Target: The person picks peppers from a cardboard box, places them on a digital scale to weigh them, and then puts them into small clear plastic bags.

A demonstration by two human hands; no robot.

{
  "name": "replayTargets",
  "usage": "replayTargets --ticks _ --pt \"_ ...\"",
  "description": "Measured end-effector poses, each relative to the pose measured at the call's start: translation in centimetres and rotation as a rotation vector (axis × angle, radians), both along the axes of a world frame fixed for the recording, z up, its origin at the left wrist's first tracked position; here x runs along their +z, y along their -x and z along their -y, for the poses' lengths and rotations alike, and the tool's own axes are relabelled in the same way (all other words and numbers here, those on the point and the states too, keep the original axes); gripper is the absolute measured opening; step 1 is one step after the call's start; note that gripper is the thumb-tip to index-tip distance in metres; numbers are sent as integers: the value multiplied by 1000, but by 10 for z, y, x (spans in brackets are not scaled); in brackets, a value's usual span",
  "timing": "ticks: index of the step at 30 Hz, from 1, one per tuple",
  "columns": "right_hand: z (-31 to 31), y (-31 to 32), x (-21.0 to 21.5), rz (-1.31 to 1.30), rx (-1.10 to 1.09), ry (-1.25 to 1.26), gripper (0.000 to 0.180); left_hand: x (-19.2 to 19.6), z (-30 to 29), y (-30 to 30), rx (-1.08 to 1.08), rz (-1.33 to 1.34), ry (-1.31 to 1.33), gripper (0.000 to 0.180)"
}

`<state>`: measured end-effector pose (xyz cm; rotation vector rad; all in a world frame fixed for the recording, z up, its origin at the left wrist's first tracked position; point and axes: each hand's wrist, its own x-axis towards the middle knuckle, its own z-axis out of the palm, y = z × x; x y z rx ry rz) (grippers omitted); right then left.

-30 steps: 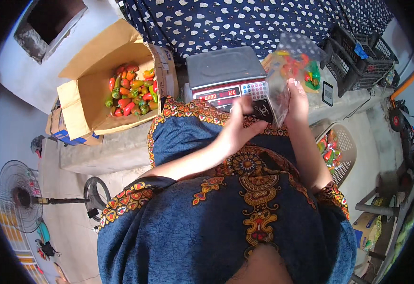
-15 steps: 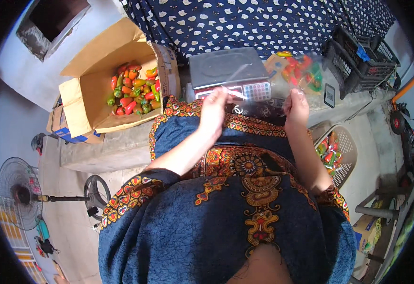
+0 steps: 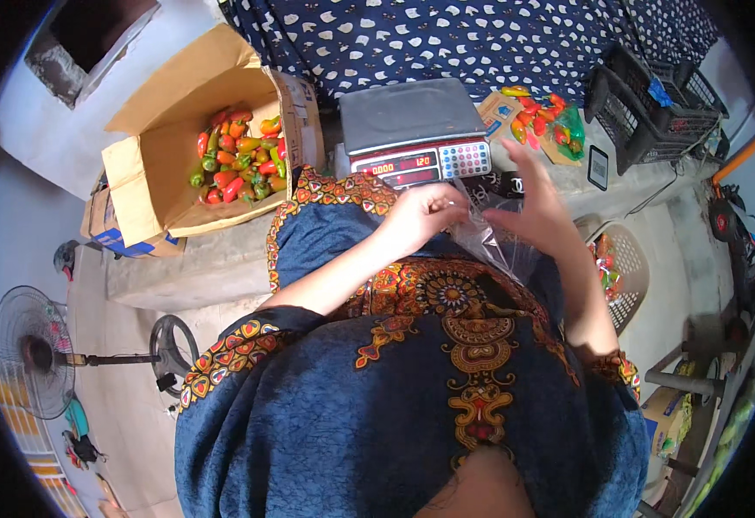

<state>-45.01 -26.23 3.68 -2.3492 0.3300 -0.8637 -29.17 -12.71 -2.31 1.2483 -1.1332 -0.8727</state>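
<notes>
A clear plastic bag (image 3: 491, 244) hangs over my lap, just in front of the digital scale (image 3: 410, 116). The fingers of my left hand (image 3: 422, 217) are closed on the bag's upper edge. My right hand (image 3: 540, 207) is beside the bag with fingers and thumb apart; its thumb comes close to the plastic, and I cannot tell whether they touch. Nothing lies on the scale's grey plate, and its red display is lit. Left of the scale, a tilted cardboard box (image 3: 157, 177) holds many red, orange and green peppers (image 3: 237, 158).
Right of the scale, more peppers (image 3: 529, 119) lie by a flat cardboard piece (image 3: 497, 112) and a green net (image 3: 574, 138). Black crates (image 3: 632, 112) stand beyond a framed card (image 3: 598, 168). A beige basket (image 3: 628, 289) with peppers is at lower right. A fan (image 3: 36, 352) stands left.
Both hands have come down from before the scale toward my lap, bringing the bag along. My right hand has loosened from a pinch to spread fingers. The scale's keypad and display are now uncovered.
</notes>
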Motion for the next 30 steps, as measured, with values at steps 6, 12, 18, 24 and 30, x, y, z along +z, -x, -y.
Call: replayTargets --ticks 6,12,18,24,30 --pt "45 -21 -52 -207 462 -416 66 16 -8 -1 57 124 2 15" --pt "32 -45 -41 -340 661 -570 48 15 -11 -4 53 74 3 17" --pt "38 -33 -38 -316 135 -738 19 -6 -4 -25 213 7 -73 17" --pt "31 -30 -28 -274 80 -447 27 -22 5 -16 92 -191 56 28" --pt "34 -29 -32 -311 59 -395 29 -9 0 -17 97 -161 -69 14"
